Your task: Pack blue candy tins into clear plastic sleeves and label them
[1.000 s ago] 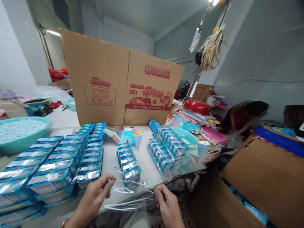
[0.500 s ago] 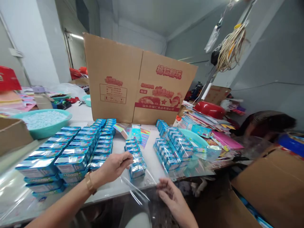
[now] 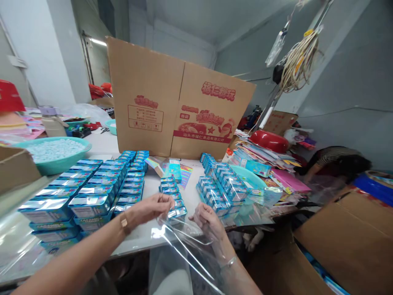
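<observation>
My left hand (image 3: 159,205) pinches the edge of a clear plastic bag (image 3: 181,250), which hangs down past the table's front edge. My right hand (image 3: 206,218) is closed, fingers curled, just right of it; the plastic drapes around its wrist and forearm. Whether these fingers grip the plastic is hard to see. Just beyond my hands stands a short row of small blue boxes (image 3: 169,189) in clear wrap. To the right are more rows of blue boxes (image 3: 222,184); stacked blue boxes (image 3: 89,200) fill the table's left side.
A large cardboard carton (image 3: 147,98) stands upright at the back. A teal basin (image 3: 61,164) of pale pieces sits left, and a red basin (image 3: 268,141) lies on stacked papers at right. An open carton (image 3: 346,229) is at lower right. Another person (image 3: 337,159) bends over behind it.
My right hand has moved up and left, toward my left hand, and its fingers have curled. The clear bag has risen and spread between my hands. My left hand has shifted slightly.
</observation>
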Action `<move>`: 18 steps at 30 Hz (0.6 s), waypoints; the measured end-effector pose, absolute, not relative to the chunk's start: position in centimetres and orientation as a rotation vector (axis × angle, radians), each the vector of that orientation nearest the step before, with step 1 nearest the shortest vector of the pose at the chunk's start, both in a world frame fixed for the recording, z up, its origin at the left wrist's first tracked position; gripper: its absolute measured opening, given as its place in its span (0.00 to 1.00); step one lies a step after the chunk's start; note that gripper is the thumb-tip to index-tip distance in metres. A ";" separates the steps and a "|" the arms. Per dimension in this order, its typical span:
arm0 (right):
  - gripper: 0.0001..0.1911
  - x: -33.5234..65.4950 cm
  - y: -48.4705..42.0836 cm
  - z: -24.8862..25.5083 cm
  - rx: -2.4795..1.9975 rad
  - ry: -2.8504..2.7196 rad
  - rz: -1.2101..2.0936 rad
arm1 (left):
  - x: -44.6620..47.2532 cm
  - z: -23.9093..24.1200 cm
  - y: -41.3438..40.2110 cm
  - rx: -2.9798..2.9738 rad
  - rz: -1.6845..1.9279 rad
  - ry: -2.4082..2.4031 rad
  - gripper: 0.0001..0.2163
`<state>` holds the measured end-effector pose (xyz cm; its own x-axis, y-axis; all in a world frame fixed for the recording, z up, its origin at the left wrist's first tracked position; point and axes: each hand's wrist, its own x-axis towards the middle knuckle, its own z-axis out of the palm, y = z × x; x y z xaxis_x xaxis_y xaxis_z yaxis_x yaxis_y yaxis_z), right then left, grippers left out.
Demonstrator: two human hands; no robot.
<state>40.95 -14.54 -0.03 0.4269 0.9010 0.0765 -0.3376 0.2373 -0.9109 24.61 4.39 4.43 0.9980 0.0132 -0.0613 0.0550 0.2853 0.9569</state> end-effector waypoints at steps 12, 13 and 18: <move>0.25 38.9 -15.3 -9.2 -0.966 -0.334 1.011 | 22.0 -8.7 -1.2 0.978 0.452 0.494 0.22; 0.25 39.5 -14.8 -9.0 -0.990 -0.343 0.976 | 22.5 -8.5 -0.4 1.042 0.499 0.487 0.22; 0.27 42.1 -11.6 -9.5 -1.154 -0.397 0.872 | 25.4 -9.4 1.6 1.245 0.580 0.594 0.26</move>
<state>42.05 -11.63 -9.54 0.6212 0.7688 -0.1517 -0.3904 0.1359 -0.9105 25.41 1.56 -9.44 0.7152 0.6921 -0.0974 -0.0809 0.2205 0.9720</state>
